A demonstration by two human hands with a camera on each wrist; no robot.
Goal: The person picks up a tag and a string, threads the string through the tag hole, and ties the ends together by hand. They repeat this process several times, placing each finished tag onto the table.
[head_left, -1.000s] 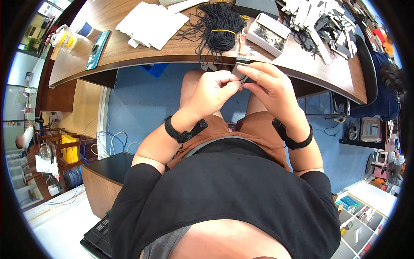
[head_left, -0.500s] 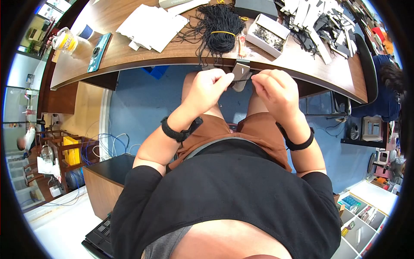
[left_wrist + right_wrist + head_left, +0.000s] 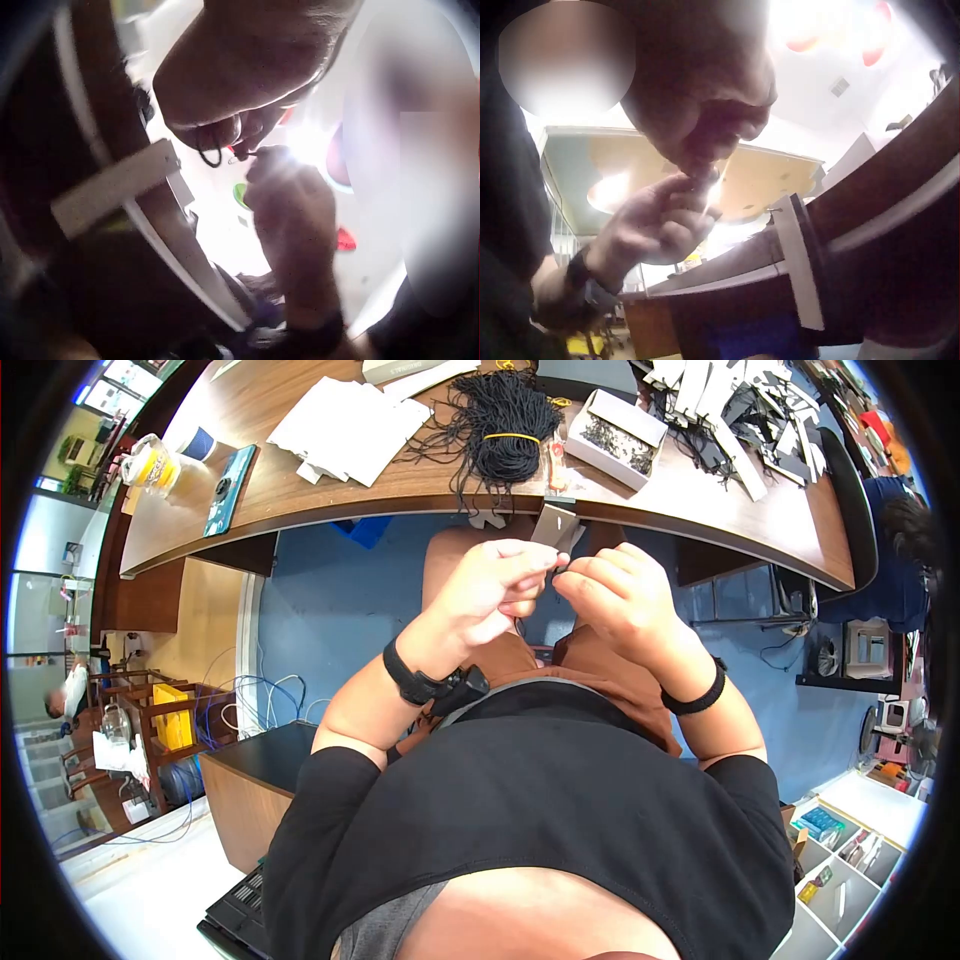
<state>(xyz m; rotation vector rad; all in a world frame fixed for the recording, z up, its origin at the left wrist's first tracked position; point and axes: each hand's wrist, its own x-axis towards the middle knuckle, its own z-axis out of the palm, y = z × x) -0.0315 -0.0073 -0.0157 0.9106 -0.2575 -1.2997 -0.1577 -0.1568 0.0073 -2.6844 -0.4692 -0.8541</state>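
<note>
My left hand [image 3: 497,588] and right hand [image 3: 622,598] meet in front of the desk edge, fingertips almost touching. Between thumb and fingers, the left hand pinches a thin black cord [image 3: 218,156], which curls out as a small loop in the left wrist view. Facing it, the right hand pinches the same cord close to the left fingertips, its other fingers curled in. Most of the cord is hidden by the fingers. Just beyond the hands, a flat pale piece [image 3: 552,528] juts from the desk edge.
On the desk [image 3: 420,495] lie a bundle of black cords [image 3: 510,460] with a yellow band, an open white box [image 3: 632,472] of small black parts, and a heap of white and black strips [image 3: 735,455]. White sheets [image 3: 345,430], a teal phone [image 3: 230,490] and a jar [image 3: 150,468] are leftward.
The hands first drew apart with the black cord stretched between them, then came together again. The left hand has turned, showing more of its palm and lower fingers.
</note>
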